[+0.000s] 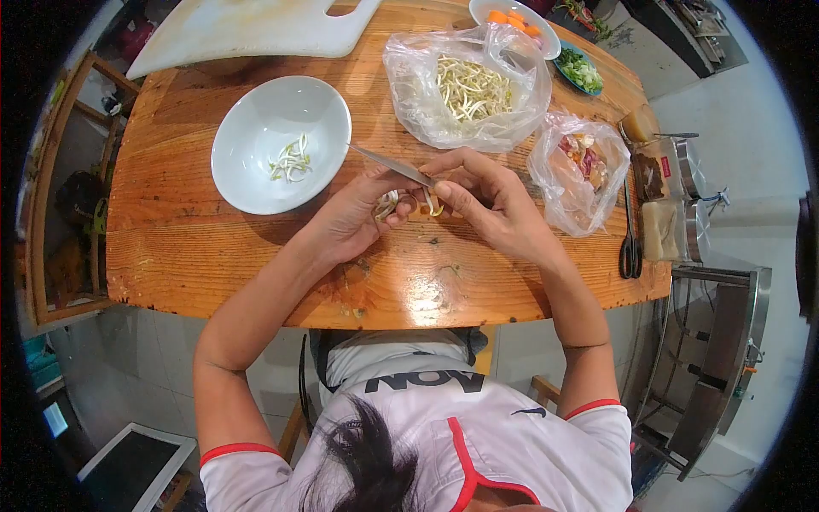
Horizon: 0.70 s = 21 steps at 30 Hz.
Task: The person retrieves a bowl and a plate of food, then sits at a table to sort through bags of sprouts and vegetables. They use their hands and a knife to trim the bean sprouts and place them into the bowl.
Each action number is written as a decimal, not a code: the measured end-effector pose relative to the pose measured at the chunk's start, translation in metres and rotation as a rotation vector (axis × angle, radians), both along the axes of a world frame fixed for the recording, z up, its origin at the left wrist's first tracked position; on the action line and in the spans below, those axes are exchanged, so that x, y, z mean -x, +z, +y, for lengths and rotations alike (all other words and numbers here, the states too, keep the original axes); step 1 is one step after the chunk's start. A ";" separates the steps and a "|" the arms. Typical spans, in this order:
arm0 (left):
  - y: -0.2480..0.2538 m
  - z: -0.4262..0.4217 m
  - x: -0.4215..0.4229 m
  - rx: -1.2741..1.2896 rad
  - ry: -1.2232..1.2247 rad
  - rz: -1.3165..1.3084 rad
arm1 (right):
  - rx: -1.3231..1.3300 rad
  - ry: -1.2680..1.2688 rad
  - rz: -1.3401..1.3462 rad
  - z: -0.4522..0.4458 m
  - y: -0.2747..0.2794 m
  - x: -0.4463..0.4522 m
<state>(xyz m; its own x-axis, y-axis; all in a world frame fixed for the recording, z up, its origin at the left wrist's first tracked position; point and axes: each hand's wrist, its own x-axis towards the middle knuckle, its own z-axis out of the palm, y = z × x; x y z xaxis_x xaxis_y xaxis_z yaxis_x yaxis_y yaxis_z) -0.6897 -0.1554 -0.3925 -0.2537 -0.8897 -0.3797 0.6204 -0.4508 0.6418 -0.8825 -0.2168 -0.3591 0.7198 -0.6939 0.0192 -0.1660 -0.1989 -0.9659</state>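
My left hand (pixel 354 213) is closed round a few bean sprouts (pixel 386 205) above the wooden table. My right hand (pixel 490 200) grips a small knife (pixel 394 165), its blade pointing left over my left fingers and its handle mostly hidden by my grip. Between the two hands, at the fingertips, hangs a single bean sprout (pixel 433 205); which hand has hold of it I cannot tell. Left of my hands stands a white bowl (pixel 243 141) with a small heap of bean sprouts (pixel 291 160) in it. Beyond them lies an open plastic bag (pixel 414 90) full of bean sprouts (pixel 473 90).
A white cutting board (pixel 256 30) lies at the far left. On the right are a plastic bag of what looks like meat (pixel 580 166), black-handled scissors (pixel 630 256) and jars (pixel 661 230). Farther back stand a bowl with orange pieces (pixel 546 38) and a plate of chopped greens (pixel 578 70).
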 end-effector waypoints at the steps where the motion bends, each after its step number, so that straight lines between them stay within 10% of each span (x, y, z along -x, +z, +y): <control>1: 0.001 -0.001 0.000 0.019 -0.052 -0.023 | -0.008 0.002 -0.015 0.001 -0.001 -0.001; 21: 0.003 -0.007 0.000 -0.078 -0.022 0.121 | 0.219 -0.135 0.252 -0.012 0.015 0.015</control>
<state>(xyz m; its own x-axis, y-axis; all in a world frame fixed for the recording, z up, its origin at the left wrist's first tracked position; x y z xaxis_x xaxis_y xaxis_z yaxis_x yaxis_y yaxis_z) -0.6895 -0.1622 -0.3897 -0.3208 -0.8526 -0.4124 0.6810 -0.5103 0.5252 -0.8974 -0.2288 -0.3443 0.6231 -0.7821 0.0112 -0.4324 -0.3564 -0.8282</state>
